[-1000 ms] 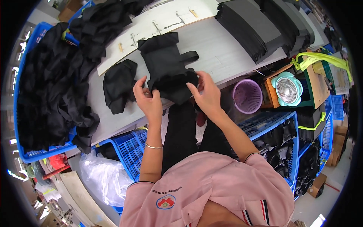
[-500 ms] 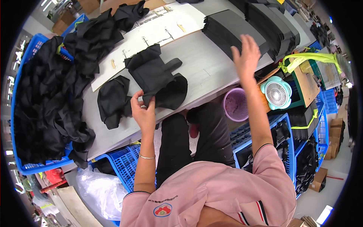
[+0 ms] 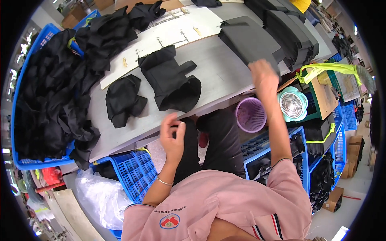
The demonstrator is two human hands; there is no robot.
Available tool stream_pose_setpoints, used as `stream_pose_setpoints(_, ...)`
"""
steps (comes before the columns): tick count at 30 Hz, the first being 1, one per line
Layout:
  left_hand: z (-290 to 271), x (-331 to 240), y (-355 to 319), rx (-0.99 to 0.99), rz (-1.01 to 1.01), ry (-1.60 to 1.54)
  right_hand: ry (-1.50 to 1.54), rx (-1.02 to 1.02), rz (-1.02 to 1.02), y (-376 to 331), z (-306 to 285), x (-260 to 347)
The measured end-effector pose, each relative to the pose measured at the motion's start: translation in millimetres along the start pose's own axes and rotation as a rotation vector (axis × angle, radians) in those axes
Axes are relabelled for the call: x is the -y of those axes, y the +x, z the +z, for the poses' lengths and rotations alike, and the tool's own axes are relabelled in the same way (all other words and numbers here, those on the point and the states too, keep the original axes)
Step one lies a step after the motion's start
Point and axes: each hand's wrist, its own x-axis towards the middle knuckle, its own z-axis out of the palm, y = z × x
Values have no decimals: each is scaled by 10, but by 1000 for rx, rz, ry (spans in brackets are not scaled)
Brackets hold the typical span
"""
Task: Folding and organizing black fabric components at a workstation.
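Observation:
My right hand point(image 3: 264, 78), slightly blurred, is closed at the near end of a dark grey sheet point(image 3: 253, 42) on top of a stack at the table's right. Its fingertips pinch the sheet's near edge, partly hiding it. My left hand point(image 3: 173, 134) hovers over my lap by the table edge, with thumb and fingers curved apart and nothing between them. Just beyond it lies a sewn black fabric piece point(image 3: 167, 78) with a strap-like tab sticking out to the right. A crumpled black fabric piece point(image 3: 124, 100) rests to its left.
Black fabric fills a large blue crate point(image 3: 18, 150) at left. A white board point(image 3: 148, 42) with small clips lies across the table point(image 3: 217, 60). More dark stacks point(image 3: 287, 34) stand at far right. Below are a purple basket point(image 3: 251, 114), a turquoise fan point(image 3: 292, 103) and blue crates point(image 3: 136, 172).
My left hand has let go of the sewn black piece and drawn back toward my lap. My right hand has come nearer and closed on the sheet, whose near end has shifted toward me.

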Motion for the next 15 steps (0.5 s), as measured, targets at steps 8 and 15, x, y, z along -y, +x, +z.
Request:
stream_pose_setpoints(8,587,354,-393,607,-865,-712,412,526,321,-1232,-763,1570)
stream_pose_setpoints(15,687,345,-639,739,-1105,-942,974,680,600,-1400,-1405,1681)
